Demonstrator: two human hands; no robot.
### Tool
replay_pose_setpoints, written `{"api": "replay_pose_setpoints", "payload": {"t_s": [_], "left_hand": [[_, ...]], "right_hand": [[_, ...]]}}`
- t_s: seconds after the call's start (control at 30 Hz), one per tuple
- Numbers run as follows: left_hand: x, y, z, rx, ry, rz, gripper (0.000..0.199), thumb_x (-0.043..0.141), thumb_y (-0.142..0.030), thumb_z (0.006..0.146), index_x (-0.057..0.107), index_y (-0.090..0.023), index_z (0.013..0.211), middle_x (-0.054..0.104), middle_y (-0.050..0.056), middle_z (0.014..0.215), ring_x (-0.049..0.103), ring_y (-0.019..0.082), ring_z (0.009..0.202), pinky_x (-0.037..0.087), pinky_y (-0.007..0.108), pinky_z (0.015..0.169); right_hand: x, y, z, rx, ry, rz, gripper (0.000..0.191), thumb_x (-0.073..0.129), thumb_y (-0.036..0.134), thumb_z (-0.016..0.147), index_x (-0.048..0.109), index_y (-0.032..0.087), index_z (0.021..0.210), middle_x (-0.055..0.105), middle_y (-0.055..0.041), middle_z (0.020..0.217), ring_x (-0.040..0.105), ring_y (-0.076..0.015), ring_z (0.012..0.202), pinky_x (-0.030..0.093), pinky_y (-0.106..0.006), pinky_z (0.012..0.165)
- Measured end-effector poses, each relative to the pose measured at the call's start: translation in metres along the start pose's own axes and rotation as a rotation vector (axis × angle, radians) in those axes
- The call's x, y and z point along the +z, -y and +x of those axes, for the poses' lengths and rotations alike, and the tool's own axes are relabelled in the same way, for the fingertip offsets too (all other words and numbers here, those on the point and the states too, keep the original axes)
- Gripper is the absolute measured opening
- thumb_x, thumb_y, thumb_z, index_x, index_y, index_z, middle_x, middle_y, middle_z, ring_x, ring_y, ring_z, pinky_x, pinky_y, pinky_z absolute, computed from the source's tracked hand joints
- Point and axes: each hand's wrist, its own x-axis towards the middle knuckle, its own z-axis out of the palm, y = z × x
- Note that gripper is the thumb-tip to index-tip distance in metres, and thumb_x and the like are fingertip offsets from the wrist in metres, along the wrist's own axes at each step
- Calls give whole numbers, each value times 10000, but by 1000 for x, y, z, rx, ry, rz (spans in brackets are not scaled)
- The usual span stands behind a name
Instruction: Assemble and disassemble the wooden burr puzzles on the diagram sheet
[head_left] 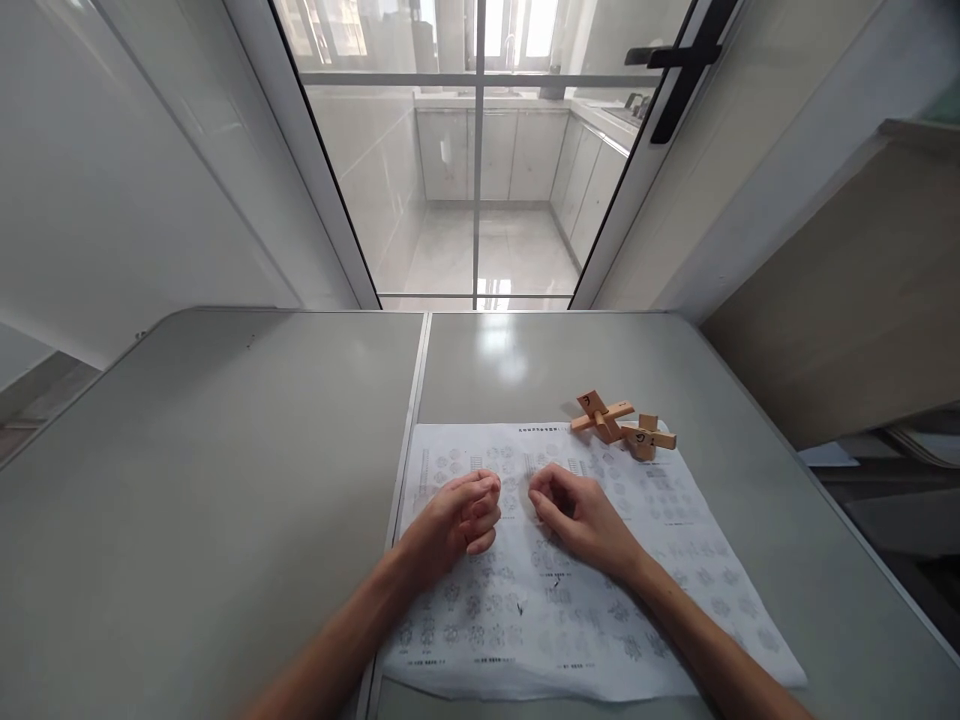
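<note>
My left hand [463, 517] rests over a large printed paper sheet [525, 650], its fingers curled in and nothing visible in them. Across a small gap, my right hand [574, 510] is also loosely closed above the sheet, thumb tip near the forefinger, with a dark hollow and no object between. Beyond the right hand, at the sheet's far right edge, lie two joined clusters of wooden puzzle pieces: a left cluster [600, 417] of crossed sticks and flat pieces, and a right cluster [646, 438]. Both carry black handwritten marks. Neither hand touches them.
The grey table [225, 520] has a pale seam strip [409, 440] running along the sheet's left side. Past its far edge stands a glass door [525, 180] with a black handle [682, 60]. A brown panel [840, 290] borders the table on the right.
</note>
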Motion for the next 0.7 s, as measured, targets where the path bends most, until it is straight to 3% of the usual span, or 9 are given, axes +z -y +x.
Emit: {"api": "replay_pose_setpoints", "payload": {"t_s": [0.7], "left_hand": [[-5, 7, 0, 22, 36, -113, 409, 868, -452, 809, 566, -192, 903, 291, -90, 698, 186, 71, 551, 260, 208, 477]], "right_hand": [[2, -8, -4, 0, -7, -66, 265, 558, 417, 1056, 593, 225, 878, 541, 25, 633, 472, -160, 567, 385, -300, 560]]}}
